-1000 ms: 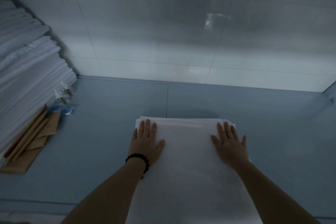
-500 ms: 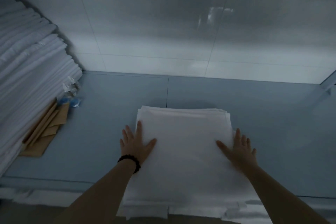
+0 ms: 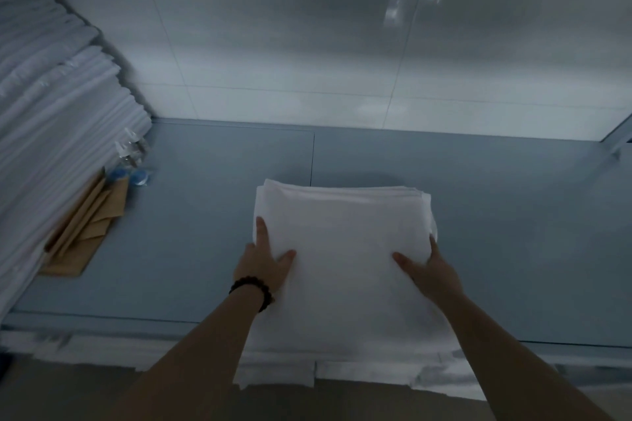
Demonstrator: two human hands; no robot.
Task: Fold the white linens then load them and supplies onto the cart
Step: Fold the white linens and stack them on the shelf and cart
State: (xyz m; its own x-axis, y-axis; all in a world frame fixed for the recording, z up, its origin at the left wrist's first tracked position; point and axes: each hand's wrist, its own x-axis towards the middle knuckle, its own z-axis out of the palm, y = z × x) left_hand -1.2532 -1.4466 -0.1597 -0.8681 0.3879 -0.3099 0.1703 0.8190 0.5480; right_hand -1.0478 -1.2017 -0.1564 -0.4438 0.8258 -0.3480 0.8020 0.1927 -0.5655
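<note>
A folded stack of white linen lies on the blue-grey surface in front of me, its near end hanging over the front edge. My left hand, with a dark bead bracelet on the wrist, grips the stack's left side, thumb on top and fingers along the edge. On the right side my right hand holds the stack the same way, thumb on top, fingers wrapped round the edge.
A tall pile of folded white linens fills the left. Brown paper bags lie at its foot, with clear plastic bottles with blue caps beside them. A glossy tiled wall closes the back.
Both hands slid back from lying flat on top of the linen to its left and right sides and took hold of the edges. The stack has come nearer to the front edge.
</note>
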